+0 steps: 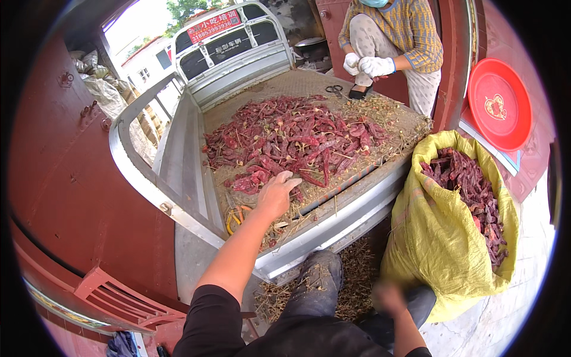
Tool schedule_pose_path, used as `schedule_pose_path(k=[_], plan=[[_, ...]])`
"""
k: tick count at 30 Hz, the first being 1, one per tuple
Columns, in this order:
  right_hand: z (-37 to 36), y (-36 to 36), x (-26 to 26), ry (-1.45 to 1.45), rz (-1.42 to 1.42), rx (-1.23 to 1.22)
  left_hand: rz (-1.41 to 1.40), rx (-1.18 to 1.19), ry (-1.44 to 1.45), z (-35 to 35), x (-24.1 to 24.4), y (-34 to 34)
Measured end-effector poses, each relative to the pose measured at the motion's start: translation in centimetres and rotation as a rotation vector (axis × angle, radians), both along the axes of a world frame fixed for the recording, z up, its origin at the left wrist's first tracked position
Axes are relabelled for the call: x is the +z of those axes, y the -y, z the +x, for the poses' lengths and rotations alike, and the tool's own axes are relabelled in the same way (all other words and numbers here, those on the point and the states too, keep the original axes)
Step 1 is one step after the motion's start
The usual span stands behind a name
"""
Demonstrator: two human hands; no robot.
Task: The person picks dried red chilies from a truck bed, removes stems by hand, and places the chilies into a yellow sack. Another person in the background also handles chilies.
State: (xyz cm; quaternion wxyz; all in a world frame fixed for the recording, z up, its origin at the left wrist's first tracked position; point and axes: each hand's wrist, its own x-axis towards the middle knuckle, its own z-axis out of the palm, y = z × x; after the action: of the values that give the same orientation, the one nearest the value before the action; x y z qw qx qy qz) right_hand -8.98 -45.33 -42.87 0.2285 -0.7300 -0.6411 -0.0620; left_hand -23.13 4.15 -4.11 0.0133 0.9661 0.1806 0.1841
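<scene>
A broad heap of dried red chili peppers lies on the metal cargo bed of a small truck. Over the near edge of the heap reaches my left hand, its fingers apart and nothing seen between them. My right hand is blurred, low in front of me beside the yellow woven sack; whether it holds anything cannot be made out. Dried chilies fill the sack up to its open mouth. Left of my left hand, a tool with orange-yellow handles rests on the bed.
Across the bed a co-worker in white gloves sits near black-handled scissors. Stem scraps litter the bed's right side and the ground. A metal side rail borders the left. A red basin stands beyond the sack.
</scene>
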Motion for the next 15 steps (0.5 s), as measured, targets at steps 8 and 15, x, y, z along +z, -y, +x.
schedule_pose_path(k=[8,15], plan=[[-1.4,-1.9,6.2,-0.478,-0.067,-0.203,0.018,-0.092,0.147,-0.8,2.6,-2.7],[-4.1,-14.2,30.8,-1.769,-0.020,-0.176,0.093,-0.489,0.389,-4.8,2.8,9.8]])
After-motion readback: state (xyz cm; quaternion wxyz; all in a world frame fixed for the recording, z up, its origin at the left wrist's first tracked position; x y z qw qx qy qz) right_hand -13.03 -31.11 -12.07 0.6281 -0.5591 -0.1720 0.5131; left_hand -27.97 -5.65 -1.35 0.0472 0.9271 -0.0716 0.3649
